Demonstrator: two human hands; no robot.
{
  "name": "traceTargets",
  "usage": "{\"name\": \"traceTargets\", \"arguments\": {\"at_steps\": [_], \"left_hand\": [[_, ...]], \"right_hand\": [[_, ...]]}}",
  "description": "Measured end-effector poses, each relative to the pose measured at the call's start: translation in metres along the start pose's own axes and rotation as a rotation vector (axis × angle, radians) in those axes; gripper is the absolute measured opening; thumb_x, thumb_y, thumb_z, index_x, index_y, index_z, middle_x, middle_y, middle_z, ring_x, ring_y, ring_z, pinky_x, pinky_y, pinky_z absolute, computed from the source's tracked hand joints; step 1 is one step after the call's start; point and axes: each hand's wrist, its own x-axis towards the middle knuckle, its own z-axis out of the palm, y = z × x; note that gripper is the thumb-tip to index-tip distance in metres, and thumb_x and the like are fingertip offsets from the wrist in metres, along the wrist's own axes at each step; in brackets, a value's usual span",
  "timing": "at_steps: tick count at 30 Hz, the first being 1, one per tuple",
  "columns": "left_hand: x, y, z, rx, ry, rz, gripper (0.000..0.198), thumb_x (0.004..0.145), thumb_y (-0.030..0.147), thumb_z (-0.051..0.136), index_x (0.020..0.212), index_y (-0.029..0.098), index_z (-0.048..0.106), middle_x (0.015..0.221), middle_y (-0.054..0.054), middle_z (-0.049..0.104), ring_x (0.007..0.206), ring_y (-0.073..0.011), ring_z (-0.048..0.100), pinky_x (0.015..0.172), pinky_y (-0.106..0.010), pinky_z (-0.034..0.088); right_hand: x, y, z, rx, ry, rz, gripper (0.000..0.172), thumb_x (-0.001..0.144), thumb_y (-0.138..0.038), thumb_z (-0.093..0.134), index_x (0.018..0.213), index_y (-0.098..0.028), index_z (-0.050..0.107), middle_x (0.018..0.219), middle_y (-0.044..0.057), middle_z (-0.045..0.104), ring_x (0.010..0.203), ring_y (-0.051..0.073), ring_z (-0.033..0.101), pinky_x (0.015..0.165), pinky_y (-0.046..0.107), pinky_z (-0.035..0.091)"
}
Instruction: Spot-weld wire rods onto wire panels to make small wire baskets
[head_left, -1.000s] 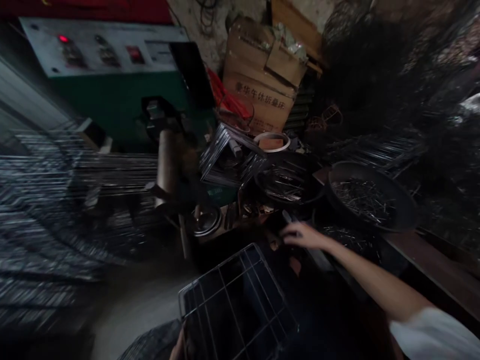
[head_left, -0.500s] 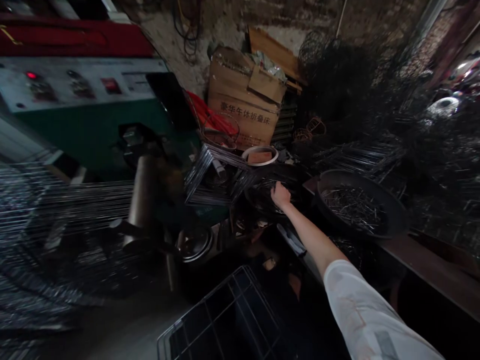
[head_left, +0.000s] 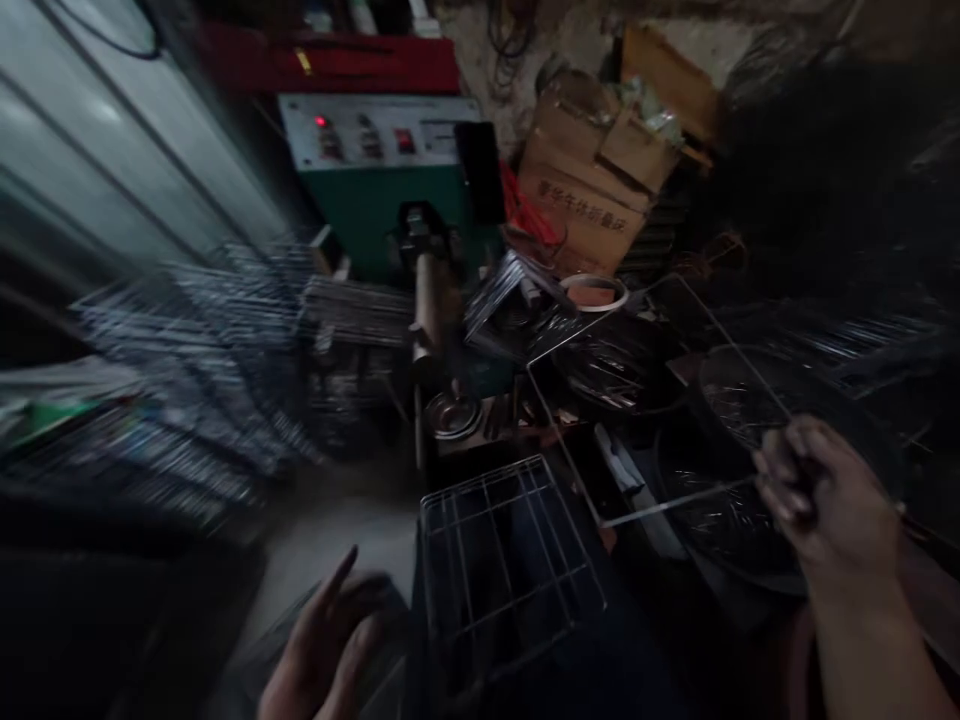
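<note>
My right hand (head_left: 810, 485) is closed on one corner of a thin wire frame (head_left: 566, 447), a bent four-sided loop held up in the air. Below and to the left of that loop, a wire rack (head_left: 504, 560) with a grid of bars lies across my lap. My left hand (head_left: 330, 640) is at the bottom, its fingers apart and holding nothing, to the left of the rack. Motion and dim light blur both hands somewhat.
A green machine with a control panel (head_left: 382, 130) and a metal cylinder (head_left: 429, 310) stands ahead. Stacked wire racks (head_left: 210, 350) are on the left. On the right are a round basin (head_left: 847, 400) and a white-rimmed bowl (head_left: 616, 290). A cardboard box (head_left: 577, 190) stands behind.
The view has swung left. My right hand has come back from the dark pile toward me, now with the wire frame in it. My left hand has entered the view.
</note>
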Motion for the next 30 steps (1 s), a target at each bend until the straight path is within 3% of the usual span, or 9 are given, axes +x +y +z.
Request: {"name": "traceTargets", "arguments": {"at_steps": [2,4,7,9,12,16,20,24,30], "left_hand": [[-0.017,0.022,0.016,-0.254,-0.099,0.092,0.07,0.089,0.059,0.054,0.152,0.036,0.033,0.131,-0.006,0.063,0.095,-0.0222,0.068,0.077,-0.032,0.059],[-0.028,0.031,0.035,-0.398,-0.151,0.15,0.073,0.091,0.058,0.053,0.155,0.035,0.027,0.136,-0.009,0.058,0.088,-0.018,0.067,0.073,-0.029,0.058],[-0.032,0.021,0.049,-0.369,0.028,0.104,0.064,0.092,0.048,0.057,0.151,0.032,0.037,0.114,-0.006,0.067,0.061,-0.0077,0.06,0.057,-0.02,0.052],[-0.03,0.006,0.046,-0.267,0.158,0.039,0.057,0.092,0.043,0.059,0.145,0.027,0.048,0.096,-0.002,0.069,0.062,-0.0079,0.06,0.06,-0.019,0.052],[-0.023,-0.019,0.037,-0.151,0.123,-0.013,0.051,0.09,0.042,0.061,0.136,0.02,0.06,0.098,-0.004,0.072,0.092,-0.017,0.068,0.086,-0.027,0.055],[-0.004,-0.054,0.041,-0.159,0.095,-0.06,0.051,0.088,0.044,0.06,0.13,0.016,0.065,0.12,-0.01,0.072,0.117,-0.026,0.064,0.106,-0.038,0.048],[0.018,-0.076,0.056,-0.259,0.042,-0.066,0.053,0.088,0.046,0.059,0.131,0.015,0.063,0.129,-0.012,0.068,0.124,-0.0281,0.06,0.11,-0.043,0.044],[0.027,-0.081,0.064,-0.234,-0.014,0.011,0.05,0.09,0.046,0.058,0.131,0.018,0.063,0.133,-0.009,0.065,0.127,-0.0262,0.057,0.112,-0.041,0.041],[0.028,-0.094,0.062,-0.202,-0.075,-0.03,0.052,0.092,0.049,0.055,0.133,0.018,0.061,0.135,-0.009,0.064,0.128,-0.0263,0.056,0.114,-0.04,0.038]], "right_hand": [[-0.039,0.023,0.005,0.123,-0.063,0.228,0.023,0.088,-0.037,0.066,0.08,-0.023,0.049,0.061,-0.006,0.045,0.034,0.003,0.031,0.03,0.013,0.026],[-0.074,0.051,0.013,0.139,-0.165,0.406,0.026,0.088,-0.042,0.066,0.082,-0.023,0.05,0.063,-0.005,0.049,0.035,0.003,0.034,0.031,0.013,0.03],[-0.107,0.083,0.019,0.018,-0.423,0.577,0.03,0.089,-0.049,0.064,0.083,-0.022,0.052,0.07,0.0,0.058,0.041,0.007,0.045,0.036,0.019,0.04],[-0.112,0.093,0.022,-0.16,-0.547,0.533,0.031,0.09,-0.051,0.063,0.1,-0.022,0.059,0.074,0.002,0.063,0.047,0.01,0.051,0.041,0.021,0.043],[-0.106,0.097,0.033,-0.477,-0.582,0.263,0.053,0.093,-0.048,0.061,0.137,-0.022,0.051,0.067,0.0,0.063,0.05,0.013,0.053,0.043,0.022,0.044],[-0.102,0.105,0.057,-0.82,-0.541,-0.106,0.047,0.097,-0.043,0.054,0.139,-0.024,0.055,0.077,0.003,0.068,0.065,0.018,0.065,0.059,0.028,0.055],[-0.095,0.119,0.069,-1.01,-0.5,-0.301,0.045,0.099,-0.042,0.047,0.137,-0.021,0.057,0.098,0.009,0.073,0.085,0.024,0.071,0.081,0.037,0.058],[-0.075,0.146,0.057,-1.03,-0.51,-0.257,0.043,0.099,-0.041,0.043,0.134,-0.021,0.058,0.115,0.011,0.072,0.103,0.026,0.07,0.093,0.04,0.055],[-0.064,0.196,0.035,-0.853,-0.593,-0.049,0.047,0.1,-0.049,0.039,0.133,-0.02,0.056,0.121,0.011,0.07,0.11,0.025,0.068,0.09,0.036,0.056]]}}
